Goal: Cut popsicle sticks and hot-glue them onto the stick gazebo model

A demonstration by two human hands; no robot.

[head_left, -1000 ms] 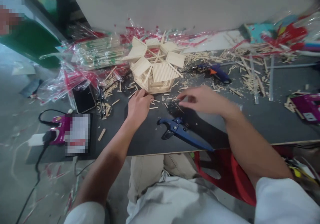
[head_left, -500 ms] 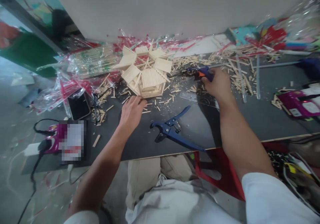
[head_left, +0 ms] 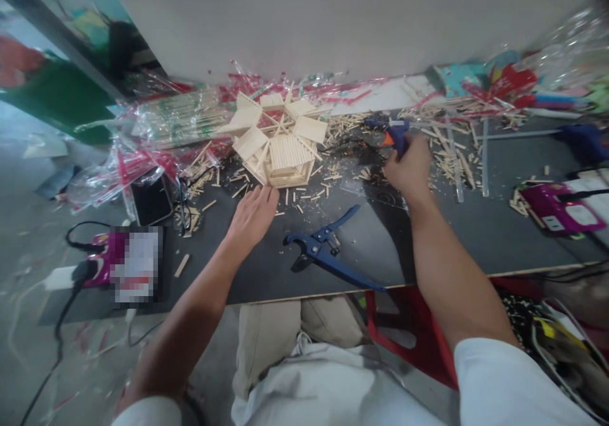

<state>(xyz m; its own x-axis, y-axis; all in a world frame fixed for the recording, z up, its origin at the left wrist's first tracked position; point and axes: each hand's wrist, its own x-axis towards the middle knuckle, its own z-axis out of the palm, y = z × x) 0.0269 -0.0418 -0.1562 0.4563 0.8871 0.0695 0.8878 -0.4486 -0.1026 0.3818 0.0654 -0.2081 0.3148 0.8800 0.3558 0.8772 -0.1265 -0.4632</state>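
A small model house (head_left: 278, 141) built of thin wooden sticks stands at the back of the dark table (head_left: 476, 236). My left hand (head_left: 252, 213) lies on the table just in front of the model, fingers stretched toward its base, holding nothing I can see. My right hand (head_left: 409, 166) is closed round the handle of a blue and orange glue gun (head_left: 391, 131), lifted slightly to the right of the model. Blue cutting pliers (head_left: 328, 255) lie between my two arms.
Cut stick scraps litter the table round the model. Crumpled plastic wrap with stick bundles (head_left: 176, 118) lies at the left, beside a black phone (head_left: 151, 201). A purple device (head_left: 556, 207) sits at the right, another (head_left: 102, 258) at the left. Clear glue sticks (head_left: 484, 160) lie right.
My right hand went from above the pliers to the glue gun at the back right, took hold of it and raised it. My left hand stayed by the model, fingers now straighter.
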